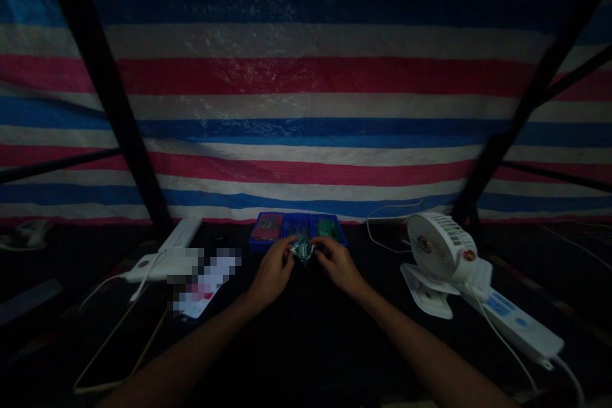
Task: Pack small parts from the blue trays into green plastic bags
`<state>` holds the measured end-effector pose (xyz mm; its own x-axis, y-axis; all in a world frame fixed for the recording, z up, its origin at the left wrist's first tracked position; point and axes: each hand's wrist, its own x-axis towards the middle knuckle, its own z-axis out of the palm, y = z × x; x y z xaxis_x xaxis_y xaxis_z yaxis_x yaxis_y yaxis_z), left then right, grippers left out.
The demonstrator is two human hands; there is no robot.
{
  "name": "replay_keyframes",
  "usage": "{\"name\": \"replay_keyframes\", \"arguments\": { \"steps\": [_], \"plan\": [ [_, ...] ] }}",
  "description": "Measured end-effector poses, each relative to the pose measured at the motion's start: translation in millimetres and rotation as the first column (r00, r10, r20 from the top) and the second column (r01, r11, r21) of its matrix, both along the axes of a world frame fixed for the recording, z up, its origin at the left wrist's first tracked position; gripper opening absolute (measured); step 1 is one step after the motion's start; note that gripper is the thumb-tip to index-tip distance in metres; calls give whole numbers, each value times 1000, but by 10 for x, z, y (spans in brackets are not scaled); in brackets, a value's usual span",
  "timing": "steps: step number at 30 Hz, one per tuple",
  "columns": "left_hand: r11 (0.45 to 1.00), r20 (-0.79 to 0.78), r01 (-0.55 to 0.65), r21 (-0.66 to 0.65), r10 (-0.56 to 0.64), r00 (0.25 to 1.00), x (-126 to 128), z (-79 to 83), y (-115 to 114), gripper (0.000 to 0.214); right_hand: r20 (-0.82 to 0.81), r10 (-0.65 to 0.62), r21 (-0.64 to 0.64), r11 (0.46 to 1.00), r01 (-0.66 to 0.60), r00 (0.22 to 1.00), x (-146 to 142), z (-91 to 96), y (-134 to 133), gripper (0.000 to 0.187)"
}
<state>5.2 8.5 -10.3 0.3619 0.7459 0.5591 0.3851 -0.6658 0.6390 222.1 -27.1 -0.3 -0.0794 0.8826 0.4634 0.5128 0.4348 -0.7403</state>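
Note:
My left hand (273,271) and my right hand (337,264) meet over a small, shiny, bluish-green item (302,250), perhaps a clear bag of small parts, though the dim light hides its exact kind. Fingers of both hands pinch it from either side. Just behind my hands lies a blue plastic tray (296,227) with several compartments. Reddish contents fill its left section, and greenish ones fill its right. My hands partly cover the tray's front edge.
A dark tabletop (306,344) holds a white clip-on fan (442,248) and a white-and-blue power strip (519,325) on the right. On the left are a white device with cables (162,264) and a blurred white card (205,287). A striped tarpaulin (306,76) and black posts stand behind.

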Motion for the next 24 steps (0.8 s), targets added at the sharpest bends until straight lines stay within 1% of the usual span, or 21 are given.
{"name": "replay_keyframes", "arguments": {
  "steps": [3, 7, 9, 12, 14, 20, 24],
  "plan": [
    [1000, -9, 11, 18, -11, 1000, 1, 1, 2, 41, 13, -3, 3, 1000, 3, 1000, 0, 15, -1, 32],
    [1000, -25, 5, 9, -5, 1000, 0, 0, 8, 42, 16, 6, 4, 1000, -6, 1000, 2, 29, -7, 32],
    [1000, -25, -1, 14, 1, 1000, -1, 1, 9, 38, 8, 9, -5, 1000, -9, 1000, 1, 31, -9, 31],
    [999, -23, 8, 35, -7, 1000, -4, 8, 4, 27, -19, 12, -19, 1000, -12, 1000, -6, 31, -11, 23],
    [999, -32, 11, 36, -10, 999, -5, 12, 1, 23, -33, 20, -29, 999, -21, 999, -13, 32, -12, 22],
    [1000, -40, -3, 25, 4, 999, 0, 5, 8, 21, -51, 21, -42, 999, -23, 998, -32, 34, -10, 24],
    [999, -51, -26, 29, 28, 998, 3, 39, -4, 18, -46, 12, -35, 999, -14, 999, -29, 20, -4, 25]
  ]
}}
